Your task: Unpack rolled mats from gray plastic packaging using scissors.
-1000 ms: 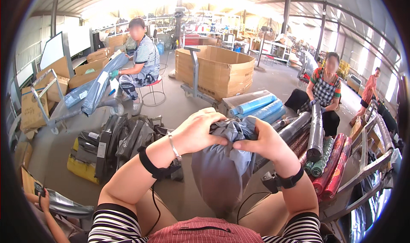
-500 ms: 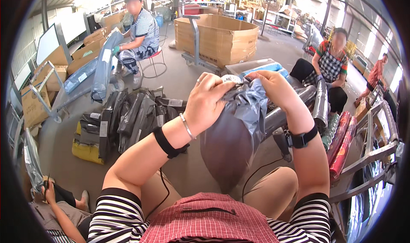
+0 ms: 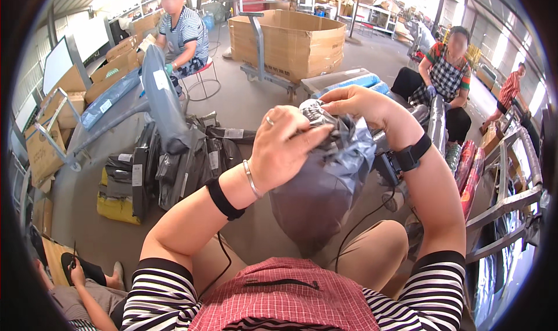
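A grey-black plastic bag point(image 3: 317, 200) hangs before me, its upper end crumpled and bunched. At the top, a white printed piece point(image 3: 314, 109) shows between my hands. My left hand point(image 3: 285, 148) is closed on the left side of the gathered plastic, its index finger reaching across the folds and slightly blurred. From the right, my right hand point(image 3: 363, 109) bends over the top with its fingers closed on the bunched end beside the white piece. Some fingertips are hidden by the folds. Whatever is inside the bag cannot be made out.
Dark wrapped packages point(image 3: 195, 162) and a yellow-black bundle point(image 3: 119, 200) lie left. Beyond stands a large cardboard box point(image 3: 296, 46) on a cart. Red rolls point(image 3: 468, 174) and a metal rack point(image 3: 503, 209) are at right. Several people work around; one holds a grey package point(image 3: 163, 92).
My right hand has turned inward over the top of the bag, and my left index finger has stretched across the folds. The person at left has swung the grey package toward the pile.
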`<control>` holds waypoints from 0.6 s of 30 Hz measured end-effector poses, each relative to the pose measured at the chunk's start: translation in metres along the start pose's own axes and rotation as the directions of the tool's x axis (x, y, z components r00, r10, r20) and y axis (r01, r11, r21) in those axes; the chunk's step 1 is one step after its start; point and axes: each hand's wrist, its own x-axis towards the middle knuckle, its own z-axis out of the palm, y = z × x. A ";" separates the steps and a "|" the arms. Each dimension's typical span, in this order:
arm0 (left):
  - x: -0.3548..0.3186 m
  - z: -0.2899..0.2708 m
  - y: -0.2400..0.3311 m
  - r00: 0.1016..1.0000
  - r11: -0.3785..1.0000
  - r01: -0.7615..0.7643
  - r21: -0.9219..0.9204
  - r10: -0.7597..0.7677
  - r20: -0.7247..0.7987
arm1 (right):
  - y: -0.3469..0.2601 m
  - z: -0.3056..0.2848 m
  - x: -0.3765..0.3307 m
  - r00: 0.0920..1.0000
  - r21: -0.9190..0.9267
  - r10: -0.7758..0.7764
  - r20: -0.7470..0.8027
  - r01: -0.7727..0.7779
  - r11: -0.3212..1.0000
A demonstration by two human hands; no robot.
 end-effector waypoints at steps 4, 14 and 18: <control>-0.009 0.009 0.009 0.988 0.990 -0.139 0.010 0.138 0.068 | -0.008 -0.001 -0.006 0.994 0.033 -0.097 -0.048 0.099 0.995; -0.081 0.044 0.024 0.903 0.982 -0.116 -0.151 0.168 0.395 | 0.025 -0.019 0.019 0.974 -0.102 -0.218 -0.068 0.210 0.972; -0.210 0.070 0.030 0.510 0.892 0.374 -0.254 0.030 0.860 | 0.061 -0.045 0.027 0.969 0.006 -0.142 -0.200 0.146 0.989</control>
